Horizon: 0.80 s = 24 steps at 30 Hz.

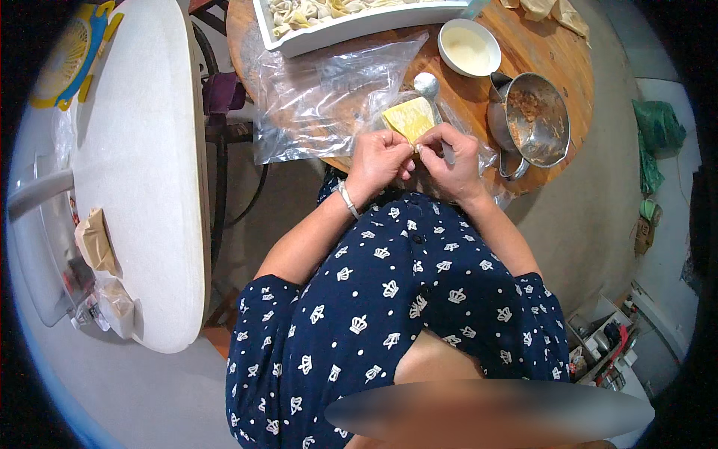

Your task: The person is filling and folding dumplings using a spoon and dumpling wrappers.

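My left hand point(387, 160) and my right hand point(451, 163) meet at the table's near edge, fingertips pinching a small pale bit of dough point(415, 148). Most of that piece is hidden by the fingers. A metal spoon point(427, 85) is tucked in my right hand, its bowl pointing away and its handle end showing past the fingers. Just beyond the fingertips lie square yellow dough wrappers point(410, 117), dusted with flour, on clear plastic. To the right stands a steel pitcher point(552, 120) with reddish-brown filling point(524, 109) inside.
A white tray point(359, 28) of folded wontons point(336, 8) sits at the far side of the round wooden table point(580, 106). Near it is a white bowl point(485, 64) of pale liquid. A clear plastic bag point(314, 106) spreads leftward. A white table point(146, 185) stands left.
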Motion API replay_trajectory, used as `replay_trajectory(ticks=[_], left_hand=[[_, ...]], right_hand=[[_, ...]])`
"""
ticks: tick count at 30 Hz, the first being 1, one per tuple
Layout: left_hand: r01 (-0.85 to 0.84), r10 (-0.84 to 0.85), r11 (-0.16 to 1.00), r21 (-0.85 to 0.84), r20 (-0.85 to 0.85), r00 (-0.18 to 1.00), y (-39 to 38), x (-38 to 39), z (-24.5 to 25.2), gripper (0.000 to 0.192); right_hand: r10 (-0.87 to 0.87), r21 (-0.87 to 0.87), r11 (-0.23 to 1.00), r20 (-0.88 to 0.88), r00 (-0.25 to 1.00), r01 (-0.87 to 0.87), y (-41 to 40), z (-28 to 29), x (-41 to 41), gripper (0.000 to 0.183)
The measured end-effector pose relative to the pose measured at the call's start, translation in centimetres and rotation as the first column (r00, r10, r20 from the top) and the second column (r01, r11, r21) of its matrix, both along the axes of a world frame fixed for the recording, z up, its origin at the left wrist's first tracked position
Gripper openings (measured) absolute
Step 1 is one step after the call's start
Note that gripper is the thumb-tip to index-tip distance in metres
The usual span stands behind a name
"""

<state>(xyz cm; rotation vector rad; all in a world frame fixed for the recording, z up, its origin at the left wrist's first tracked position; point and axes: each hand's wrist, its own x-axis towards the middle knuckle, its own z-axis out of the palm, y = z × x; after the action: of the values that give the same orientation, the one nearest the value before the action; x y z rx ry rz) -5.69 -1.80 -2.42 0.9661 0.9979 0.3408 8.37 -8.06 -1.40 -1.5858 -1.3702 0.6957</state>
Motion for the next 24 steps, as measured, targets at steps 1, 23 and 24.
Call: replay_trajectory(ticks=[1, 23, 24], left_hand=[[0.006, -0.006, 1.000, 0.011, -0.002, 1.000, 0.0, 0.0, 0.0, 0.011], [-0.028, 0.066, 0.908, 0.419, -0.076, 0.995, -0.5, -2.3, -1.2, 0.012], [-0.084, 0.087, 0.946, 0.312, 0.004, 0.996, -0.5, -2.5, -0.5, 0.012]], right_hand=[[-0.007, 0.005, 1.000, 0.012, 1.000, 0.006, 0.0, -0.2, 0.1, 0.006], [-0.238, 0.129, 0.951, -0.270, 0.933, 0.280, 1.9, 3.9, 7.9, 0.009], [-0.230, 0.131, 0.951, -0.298, 0.926, 0.278, 1.8, 4.1, 8.2, 0.010]])
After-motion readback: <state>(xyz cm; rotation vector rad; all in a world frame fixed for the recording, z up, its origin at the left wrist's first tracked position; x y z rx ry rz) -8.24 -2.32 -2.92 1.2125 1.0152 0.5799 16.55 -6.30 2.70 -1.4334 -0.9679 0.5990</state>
